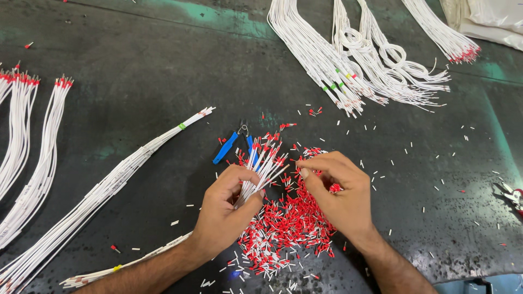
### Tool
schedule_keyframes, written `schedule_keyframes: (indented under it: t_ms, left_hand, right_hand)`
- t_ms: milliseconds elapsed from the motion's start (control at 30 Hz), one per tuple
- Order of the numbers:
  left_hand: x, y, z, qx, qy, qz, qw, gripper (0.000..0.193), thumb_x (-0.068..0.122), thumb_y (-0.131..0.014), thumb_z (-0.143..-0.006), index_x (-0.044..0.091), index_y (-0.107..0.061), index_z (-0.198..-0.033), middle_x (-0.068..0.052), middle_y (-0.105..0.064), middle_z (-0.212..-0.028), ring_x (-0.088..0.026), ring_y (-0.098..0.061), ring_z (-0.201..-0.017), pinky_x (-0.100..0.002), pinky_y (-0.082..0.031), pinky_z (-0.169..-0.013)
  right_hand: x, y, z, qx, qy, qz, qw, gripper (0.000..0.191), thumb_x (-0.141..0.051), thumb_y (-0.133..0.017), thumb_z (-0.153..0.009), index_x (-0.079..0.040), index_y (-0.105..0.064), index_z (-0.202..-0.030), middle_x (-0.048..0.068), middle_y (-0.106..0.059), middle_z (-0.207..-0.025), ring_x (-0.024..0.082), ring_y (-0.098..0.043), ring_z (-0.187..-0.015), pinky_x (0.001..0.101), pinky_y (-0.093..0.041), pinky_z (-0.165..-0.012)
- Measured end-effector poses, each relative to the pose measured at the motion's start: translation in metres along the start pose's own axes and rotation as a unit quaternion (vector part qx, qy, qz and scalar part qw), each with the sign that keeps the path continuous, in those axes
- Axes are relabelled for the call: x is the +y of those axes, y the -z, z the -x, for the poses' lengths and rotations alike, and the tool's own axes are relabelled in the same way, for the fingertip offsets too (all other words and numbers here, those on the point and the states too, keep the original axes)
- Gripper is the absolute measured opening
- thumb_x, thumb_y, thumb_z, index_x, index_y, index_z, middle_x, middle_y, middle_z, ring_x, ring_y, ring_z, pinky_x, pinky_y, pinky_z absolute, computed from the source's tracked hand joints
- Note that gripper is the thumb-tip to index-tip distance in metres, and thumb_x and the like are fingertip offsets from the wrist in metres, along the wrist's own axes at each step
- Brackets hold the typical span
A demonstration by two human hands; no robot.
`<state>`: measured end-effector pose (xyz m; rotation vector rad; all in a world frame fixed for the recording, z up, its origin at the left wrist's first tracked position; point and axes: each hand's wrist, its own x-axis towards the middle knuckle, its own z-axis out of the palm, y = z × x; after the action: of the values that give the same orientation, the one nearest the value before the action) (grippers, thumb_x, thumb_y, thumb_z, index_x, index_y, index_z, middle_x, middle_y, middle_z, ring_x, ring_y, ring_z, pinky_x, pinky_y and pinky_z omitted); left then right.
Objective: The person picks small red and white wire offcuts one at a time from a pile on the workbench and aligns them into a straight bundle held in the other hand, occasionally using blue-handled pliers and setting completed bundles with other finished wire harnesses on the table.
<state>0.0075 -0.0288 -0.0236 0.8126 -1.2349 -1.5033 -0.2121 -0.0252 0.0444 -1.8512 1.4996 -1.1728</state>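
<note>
Wires, white and thin, are fanned out of my left hand; I grip the bunch tight between thumb and curled fingers, its ends pointing up toward the far edge of the bench, several already capped in red. My right hand sits just beside them, thumb and forefinger pinched together at the wire tips (whether a ferrule sits between them I cannot tell, it is too small to make out). Both hands hover over a heap of red ferrules spread near the middle of the bench's near edge, white wire scraps scattered through and around it.

Just beyond the fanned tips lie blue-handled pliers, partly hidden behind the wires. A long white bundle runs diagonally from the near left corner toward the middle, banded in green near its far end. Another thin bundle lies under my left forearm, with a yellow band. More red-tipped bundles rest along the left edge. At the far right, looped wire bundles fan out with green and yellow bands. A red-handled tool pokes in at the right edge.
</note>
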Motion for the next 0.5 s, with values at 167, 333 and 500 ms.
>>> schedule_keyframes:
  t_ms: [167, 333, 500]
  left_hand:
    - [0.0, 0.0, -0.001, -0.015, -0.051, -0.017, 0.998, 0.016, -0.006, -0.064, -0.088, 0.003, -0.064, -0.101, -0.004, -0.057, -0.106, -0.004, -0.064, -0.082, -0.022, -0.049, -0.065]
    - [0.001, -0.001, -0.001, -0.005, -0.022, -0.043, 0.999, 0.015, -0.005, -0.068, -0.086, 0.003, -0.066, -0.099, -0.003, -0.058, -0.105, -0.003, -0.061, -0.075, -0.022, -0.046, -0.059]
    - [0.0, 0.0, -0.001, -0.003, -0.022, -0.043, 0.999, 0.015, -0.005, -0.069, -0.086, 0.003, -0.067, -0.099, -0.003, -0.058, -0.105, -0.003, -0.059, -0.072, -0.022, -0.044, -0.058]
  right_hand:
    - [0.006, -0.001, 0.001, -0.01, -0.156, -0.122, 0.98, 0.016, -0.004, -0.071, -0.094, 0.001, -0.075, -0.108, 0.007, -0.073, -0.086, 0.005, -0.054, -0.059, 0.0204, -0.043, -0.052]
    - [0.01, 0.001, 0.0, -0.033, -0.164, -0.202, 0.965, 0.018, -0.005, -0.067, -0.093, 0.001, -0.072, -0.109, 0.009, -0.079, -0.1, 0.006, -0.061, -0.059, 0.0221, -0.051, -0.053]
    - [0.015, 0.001, 0.002, -0.029, -0.156, -0.236, 0.959, 0.015, -0.003, -0.068, -0.095, 0.004, -0.075, -0.107, 0.013, -0.078, -0.101, 0.007, -0.058, -0.06, 0.0231, -0.05, -0.054]
